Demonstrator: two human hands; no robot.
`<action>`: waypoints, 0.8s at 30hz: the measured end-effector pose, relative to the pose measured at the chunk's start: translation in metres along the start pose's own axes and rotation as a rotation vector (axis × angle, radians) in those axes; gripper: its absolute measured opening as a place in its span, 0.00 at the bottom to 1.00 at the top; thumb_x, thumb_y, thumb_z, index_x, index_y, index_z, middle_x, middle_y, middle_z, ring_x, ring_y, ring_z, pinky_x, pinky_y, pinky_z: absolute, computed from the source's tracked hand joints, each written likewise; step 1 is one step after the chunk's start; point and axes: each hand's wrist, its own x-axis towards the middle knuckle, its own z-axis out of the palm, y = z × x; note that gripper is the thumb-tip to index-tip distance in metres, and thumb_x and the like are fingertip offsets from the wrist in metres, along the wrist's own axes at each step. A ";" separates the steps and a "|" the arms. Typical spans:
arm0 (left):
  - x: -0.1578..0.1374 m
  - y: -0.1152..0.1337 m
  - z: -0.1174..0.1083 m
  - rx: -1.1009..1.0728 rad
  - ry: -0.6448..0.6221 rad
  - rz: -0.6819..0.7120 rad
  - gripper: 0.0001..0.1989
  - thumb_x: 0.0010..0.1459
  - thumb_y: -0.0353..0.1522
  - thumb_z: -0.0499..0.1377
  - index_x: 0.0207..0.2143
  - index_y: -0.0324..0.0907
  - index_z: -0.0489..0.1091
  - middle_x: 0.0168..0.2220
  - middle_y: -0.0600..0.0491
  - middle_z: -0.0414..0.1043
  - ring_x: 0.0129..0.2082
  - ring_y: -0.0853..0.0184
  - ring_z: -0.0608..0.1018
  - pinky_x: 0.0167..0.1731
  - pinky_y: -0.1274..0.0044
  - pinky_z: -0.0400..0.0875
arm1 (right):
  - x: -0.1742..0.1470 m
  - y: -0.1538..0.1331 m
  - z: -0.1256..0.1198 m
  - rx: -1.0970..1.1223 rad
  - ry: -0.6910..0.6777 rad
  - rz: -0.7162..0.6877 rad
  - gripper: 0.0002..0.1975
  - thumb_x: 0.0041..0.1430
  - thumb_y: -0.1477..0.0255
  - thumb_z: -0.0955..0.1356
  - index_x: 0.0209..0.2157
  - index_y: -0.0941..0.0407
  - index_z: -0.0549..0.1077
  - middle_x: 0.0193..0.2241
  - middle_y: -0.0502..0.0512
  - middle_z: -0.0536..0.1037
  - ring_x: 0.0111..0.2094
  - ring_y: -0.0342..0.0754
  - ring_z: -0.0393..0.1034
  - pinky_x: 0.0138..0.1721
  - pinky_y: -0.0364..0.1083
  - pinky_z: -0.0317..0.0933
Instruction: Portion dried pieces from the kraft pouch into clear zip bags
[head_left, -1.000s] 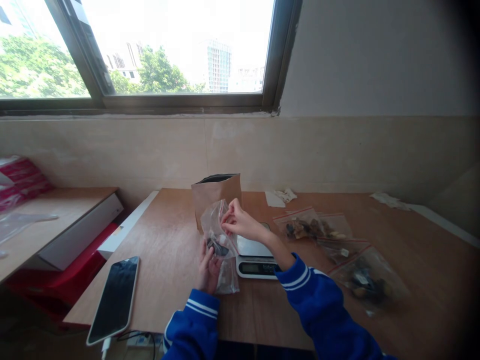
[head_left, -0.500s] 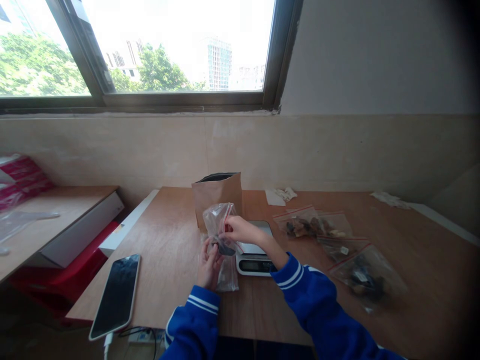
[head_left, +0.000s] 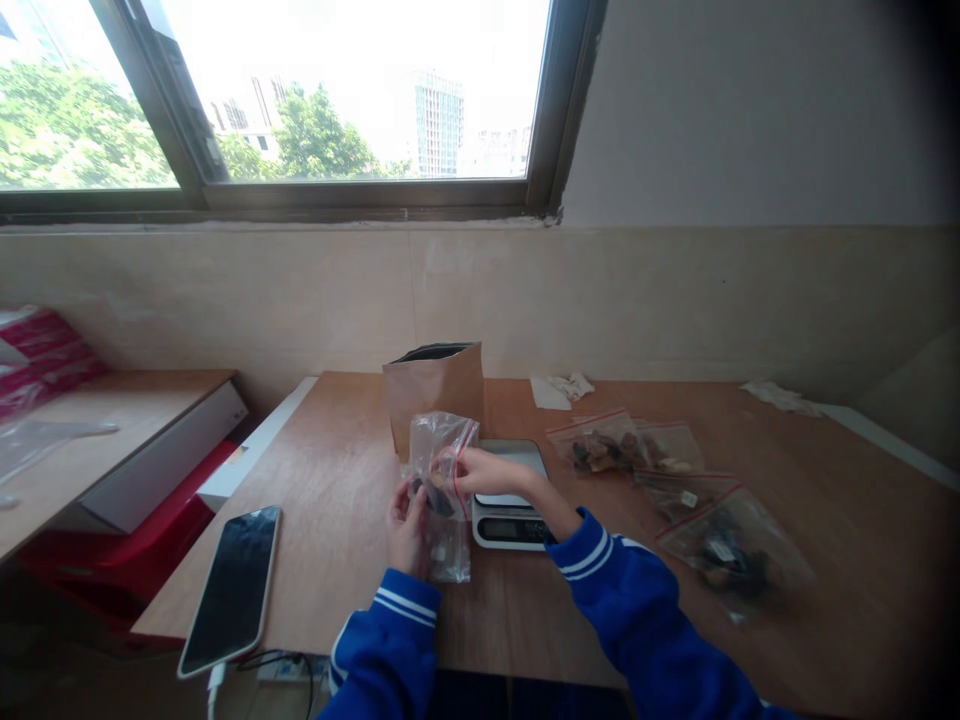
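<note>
Side table, one: bears one pink-and-white pack and a loose clear wrapper, both well apart from the hands.

Red stool, one: partly under the side table.

Phone, one: flat near the left edge of the main table, white cable at its near end; likely laid there to let the cable hang over the edge.

Left hand, one: thumb and fingers pinched together on the lower part of the clear bag, seemingly to steady it and its contents.

Paper bag, one: upright just behind the clear bag, mouth open upward, presumably stood so to stay within easy reach.

Clear bag, one in hand: held up beside the scale, red-lined mouth turned rightward, apparently to admit the other hand; dark contents inside.

Right hand, one: fingers curled at the bag's mouth; blurred behind film, so whether they grip anything cannot be told.

Scale, one: display towards the person, suiting reading; right forearm crosses its plate.

White papers, two: one flat, one crumpled, by the wall.

Zip bags, four: overlapping, grouped right, probably for reach; filled with brown and dark pieces.

Paper scrap, one: far edge.
</note>
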 end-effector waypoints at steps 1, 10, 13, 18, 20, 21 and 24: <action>0.000 0.000 0.000 0.012 0.012 0.014 0.19 0.43 0.31 0.70 0.38 0.40 0.71 0.36 0.54 0.77 0.36 0.71 0.79 0.39 0.80 0.71 | 0.000 0.000 0.001 0.009 -0.007 0.016 0.05 0.53 0.75 0.66 0.33 0.58 0.73 0.28 0.49 0.75 0.30 0.44 0.67 0.31 0.40 0.62; 0.000 0.004 0.000 0.026 0.054 0.028 0.18 0.40 0.33 0.71 0.35 0.40 0.72 0.32 0.55 0.76 0.33 0.71 0.78 0.37 0.79 0.70 | 0.000 0.006 0.001 0.055 -0.006 0.056 0.02 0.52 0.75 0.67 0.27 0.58 0.72 0.25 0.48 0.73 0.27 0.42 0.65 0.29 0.39 0.61; 0.000 0.003 -0.002 0.140 0.046 0.131 0.19 0.39 0.35 0.71 0.35 0.38 0.73 0.27 0.56 0.75 0.30 0.70 0.77 0.34 0.79 0.70 | 0.001 0.008 0.004 0.053 -0.020 0.091 0.02 0.51 0.77 0.67 0.27 0.58 0.73 0.25 0.48 0.74 0.27 0.43 0.66 0.29 0.39 0.61; -0.003 0.006 -0.002 0.214 0.020 0.184 0.22 0.39 0.36 0.71 0.38 0.38 0.73 0.23 0.57 0.73 0.25 0.70 0.77 0.29 0.79 0.71 | 0.003 0.009 0.010 0.049 0.033 0.066 0.05 0.54 0.73 0.66 0.31 0.57 0.74 0.29 0.50 0.76 0.29 0.44 0.67 0.32 0.41 0.63; -0.003 0.007 -0.001 0.204 0.013 0.172 0.23 0.40 0.36 0.71 0.40 0.38 0.72 0.24 0.55 0.75 0.26 0.68 0.78 0.29 0.78 0.72 | 0.005 0.009 0.010 0.034 0.092 0.055 0.07 0.55 0.68 0.67 0.31 0.58 0.74 0.30 0.51 0.76 0.29 0.44 0.67 0.31 0.41 0.62; -0.004 0.007 0.000 0.199 0.008 0.165 0.23 0.41 0.36 0.70 0.41 0.39 0.72 0.26 0.54 0.77 0.28 0.67 0.79 0.31 0.77 0.73 | 0.005 0.010 0.009 0.031 0.115 0.053 0.09 0.55 0.66 0.68 0.31 0.58 0.74 0.30 0.52 0.76 0.28 0.44 0.67 0.31 0.42 0.62; -0.003 0.006 0.001 0.182 -0.004 0.140 0.21 0.41 0.37 0.70 0.38 0.38 0.73 0.32 0.50 0.79 0.32 0.64 0.80 0.34 0.75 0.74 | 0.005 0.015 0.006 0.079 0.154 0.039 0.14 0.54 0.61 0.69 0.30 0.59 0.74 0.28 0.53 0.76 0.27 0.44 0.67 0.29 0.43 0.63</action>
